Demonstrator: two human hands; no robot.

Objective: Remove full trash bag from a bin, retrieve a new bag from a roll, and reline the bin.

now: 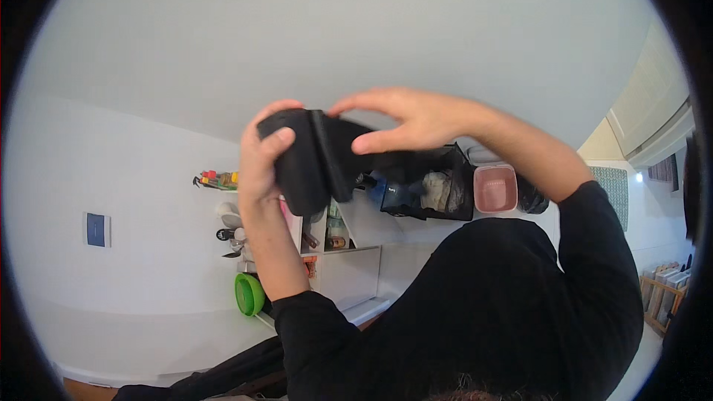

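Observation:
My left hand [262, 153] grips a black, soft-looking folded item [298, 164], thumb across its near face and fingers around its far side. A raised strip or flap edge [331, 161] runs down the item. Its exact kind cannot be made out. My right hand [415, 122] is at the item's right side, slightly blurred, with thumb and fingers spread apart. Its fingertips reach the item's upper edge, and the thumb passes in front of the dark material. Both hands are raised in front of a plain grey-white surface.
Below the hands are a black open bin [459, 178] with crumpled contents and a pink plastic basin [495, 189]. White shelving [351, 273] holds jars and packets. Green bowls [249, 294] are at the left. A wooden rack [663, 301] and patterned mat [613, 195] lie far right.

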